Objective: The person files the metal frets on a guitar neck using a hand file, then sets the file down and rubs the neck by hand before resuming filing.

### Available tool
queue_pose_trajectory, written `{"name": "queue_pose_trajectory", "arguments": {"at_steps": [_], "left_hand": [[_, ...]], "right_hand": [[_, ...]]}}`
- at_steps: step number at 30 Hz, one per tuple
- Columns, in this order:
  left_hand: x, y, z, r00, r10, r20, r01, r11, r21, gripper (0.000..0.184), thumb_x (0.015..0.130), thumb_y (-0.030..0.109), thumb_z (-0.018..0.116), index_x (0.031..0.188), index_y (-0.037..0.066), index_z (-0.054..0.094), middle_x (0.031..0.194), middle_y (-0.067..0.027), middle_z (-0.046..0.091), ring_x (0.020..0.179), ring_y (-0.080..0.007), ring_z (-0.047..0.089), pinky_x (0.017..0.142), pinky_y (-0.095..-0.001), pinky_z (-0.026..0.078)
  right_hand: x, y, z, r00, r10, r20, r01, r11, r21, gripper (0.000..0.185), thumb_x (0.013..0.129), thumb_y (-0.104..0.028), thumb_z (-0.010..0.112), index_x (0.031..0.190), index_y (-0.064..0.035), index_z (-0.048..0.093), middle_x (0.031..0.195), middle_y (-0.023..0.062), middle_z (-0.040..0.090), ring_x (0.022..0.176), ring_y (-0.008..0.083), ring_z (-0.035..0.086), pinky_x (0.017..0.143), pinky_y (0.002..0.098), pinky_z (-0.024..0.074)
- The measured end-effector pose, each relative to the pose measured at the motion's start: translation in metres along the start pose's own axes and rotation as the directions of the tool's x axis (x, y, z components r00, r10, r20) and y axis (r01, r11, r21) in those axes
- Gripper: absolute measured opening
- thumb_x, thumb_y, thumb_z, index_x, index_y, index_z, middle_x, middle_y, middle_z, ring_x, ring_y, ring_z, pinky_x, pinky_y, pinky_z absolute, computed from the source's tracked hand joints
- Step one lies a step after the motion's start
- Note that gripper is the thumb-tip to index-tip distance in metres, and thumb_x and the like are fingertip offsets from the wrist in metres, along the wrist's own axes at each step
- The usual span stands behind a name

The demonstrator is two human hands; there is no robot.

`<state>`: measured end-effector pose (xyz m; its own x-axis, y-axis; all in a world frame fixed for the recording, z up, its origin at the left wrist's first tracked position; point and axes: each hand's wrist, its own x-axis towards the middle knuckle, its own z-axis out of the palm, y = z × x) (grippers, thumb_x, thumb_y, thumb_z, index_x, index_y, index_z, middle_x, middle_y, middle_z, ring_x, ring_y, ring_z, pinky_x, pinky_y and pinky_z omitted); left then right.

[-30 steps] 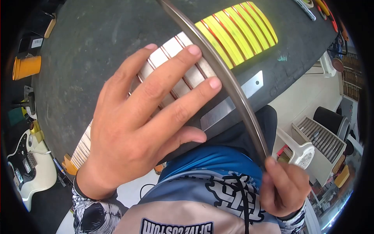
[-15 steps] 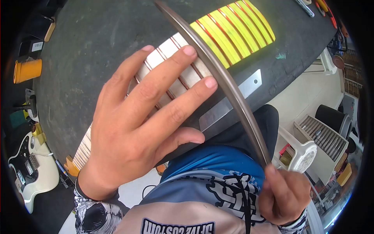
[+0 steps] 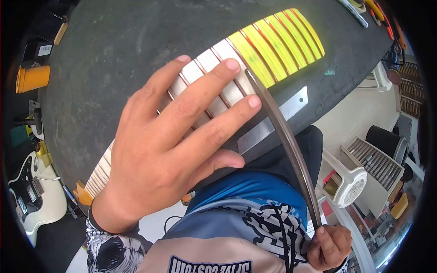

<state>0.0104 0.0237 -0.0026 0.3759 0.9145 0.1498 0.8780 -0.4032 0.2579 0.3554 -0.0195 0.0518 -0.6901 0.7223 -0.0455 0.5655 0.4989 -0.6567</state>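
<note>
A fretted guitar neck [image 3: 204,63] lies diagonally across the dark work surface, its fretboard faced in white between copper-coloured frets. Bright yellow-green covering [image 3: 282,43] fills the spaces at its far right end. My left hand [image 3: 159,136] rests on the fretboard with fingers spread, holding nothing. In my right hand [image 3: 330,248], low at the right, is one end of a long, narrow dark file [image 3: 293,145]. It looks curved in this wide view. Its far tip meets the neck near my left fingertips, beside the yellow-green part. A flat steel ruler [image 3: 296,103] with a hole lies alongside.
A white electric guitar body [image 3: 50,200] stands at the left, near an orange cup [image 3: 33,78]. Pens and tools [image 3: 359,16] lie at the upper right corner. White chair parts [image 3: 348,186] and a slatted tool rack [image 3: 375,157] are beyond the right edge.
My right hand has drawn the file down towards my body, so its far tip, formerly beyond the neck, is now over the fretboard. My left hand stays on the neck.
</note>
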Motion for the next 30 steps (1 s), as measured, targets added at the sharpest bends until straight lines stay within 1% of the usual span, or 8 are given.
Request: {"name": "queue_pose_trajectory", "arguments": {"at_steps": [2, 4, 9, 16, 19, 22, 25, 30], "left_hand": [[0.000, 0.000, 0.001, 1.000, 0.002, -0.012, -0.002, 1.000, 0.000, 0.058, 0.081, 0.054, 0.063, 0.124, 0.015, 0.068, 0.133, -0.0167, 0.059, 0.115, -0.0410, 0.058, 0.103, -0.0504, 0.045], [0.001, 0.000, 0.001, 1.000, 0.002, -0.013, -0.002, 1.000, -0.003, 0.058, 0.081, 0.054, 0.063, 0.124, 0.015, 0.068, 0.133, -0.0168, 0.059, 0.115, -0.0406, 0.058, 0.103, -0.0505, 0.045], [0.001, 0.000, -0.002, 1.000, -0.017, 0.010, 0.018, 1.000, -0.018, 0.058, 0.081, 0.053, 0.063, 0.124, 0.015, 0.068, 0.133, -0.0170, 0.059, 0.115, -0.0393, 0.058, 0.103, -0.0510, 0.045], [0.002, 0.002, -0.004, 0.998, -0.049, 0.048, 0.051, 0.998, -0.038, 0.058, 0.080, 0.053, 0.064, 0.124, 0.015, 0.068, 0.133, -0.0166, 0.059, 0.115, -0.0387, 0.058, 0.103, -0.0519, 0.045], [0.002, 0.002, -0.004, 0.998, -0.047, 0.045, 0.049, 0.998, -0.043, 0.058, 0.080, 0.053, 0.065, 0.124, 0.015, 0.068, 0.134, -0.0164, 0.059, 0.115, -0.0389, 0.058, 0.102, -0.0519, 0.045], [0.002, 0.001, -0.003, 0.999, -0.035, 0.037, 0.036, 0.999, -0.033, 0.058, 0.080, 0.052, 0.065, 0.124, 0.015, 0.068, 0.134, -0.0164, 0.058, 0.115, -0.0394, 0.058, 0.103, -0.0513, 0.045], [0.001, 0.002, -0.003, 0.999, -0.031, 0.023, 0.031, 0.999, -0.019, 0.058, 0.080, 0.052, 0.065, 0.124, 0.015, 0.068, 0.134, -0.0164, 0.059, 0.115, -0.0399, 0.057, 0.103, -0.0506, 0.044], [0.001, 0.003, -0.004, 0.999, -0.037, 0.020, 0.037, 0.999, -0.025, 0.058, 0.080, 0.052, 0.065, 0.124, 0.014, 0.068, 0.134, -0.0164, 0.059, 0.116, -0.0400, 0.057, 0.103, -0.0504, 0.044]], "right_hand": [[0.006, -0.001, 0.003, 1.000, -0.002, -0.023, 0.002, 1.000, -0.014, 0.047, 0.076, 0.008, 0.060, 0.123, 0.0042, 0.064, 0.086, 0.0206, 0.065, 0.063, 0.0308, 0.061, 0.056, 0.0385, 0.0507], [0.022, -0.006, 0.016, 0.995, 0.016, -0.102, -0.034, 0.983, -0.179, 0.049, 0.068, 0.008, 0.061, 0.116, -0.0001, 0.068, 0.075, 0.0128, 0.066, 0.055, 0.0244, 0.059, 0.055, 0.0334, 0.0464], [0.095, -0.007, 0.027, 0.993, 0.001, -0.115, -0.015, 0.993, -0.114, 0.048, 0.069, 0.008, 0.062, 0.117, 0.0020, 0.067, 0.072, 0.0128, 0.065, 0.056, 0.0239, 0.060, 0.053, 0.0317, 0.0470], [0.013, 0.004, 0.013, 0.996, 0.025, -0.080, -0.036, 0.991, -0.130, 0.054, 0.066, 0.008, 0.060, 0.119, -0.0017, 0.065, 0.075, 0.0102, 0.065, 0.057, 0.0239, 0.058, 0.059, 0.0342, 0.0463], [-0.003, -0.004, -0.006, 0.997, 0.065, 0.042, -0.064, 0.997, -0.038, 0.049, 0.077, 0.007, 0.061, 0.126, 0.0003, 0.064, 0.088, 0.0199, 0.066, 0.064, 0.0320, 0.062, 0.057, 0.0388, 0.0512], [-0.004, -0.007, 0.007, 0.998, 0.044, -0.038, -0.051, 0.972, -0.228, 0.055, 0.065, 0.008, 0.060, 0.118, -0.0018, 0.065, 0.074, 0.0091, 0.064, 0.057, 0.0240, 0.058, 0.059, 0.0347, 0.0459], [0.051, -0.010, 0.019, 0.995, -0.013, -0.103, -0.012, 0.970, -0.244, 0.053, 0.066, 0.008, 0.061, 0.118, 0.0003, 0.067, 0.074, 0.0110, 0.066, 0.057, 0.0249, 0.059, 0.058, 0.0340, 0.0472], [0.096, -0.013, 0.027, 0.992, 0.045, -0.121, -0.059, 0.992, -0.110, 0.051, 0.068, 0.009, 0.062, 0.118, 0.0003, 0.068, 0.076, 0.0125, 0.067, 0.058, 0.0229, 0.060, 0.057, 0.0307, 0.0478]]}}
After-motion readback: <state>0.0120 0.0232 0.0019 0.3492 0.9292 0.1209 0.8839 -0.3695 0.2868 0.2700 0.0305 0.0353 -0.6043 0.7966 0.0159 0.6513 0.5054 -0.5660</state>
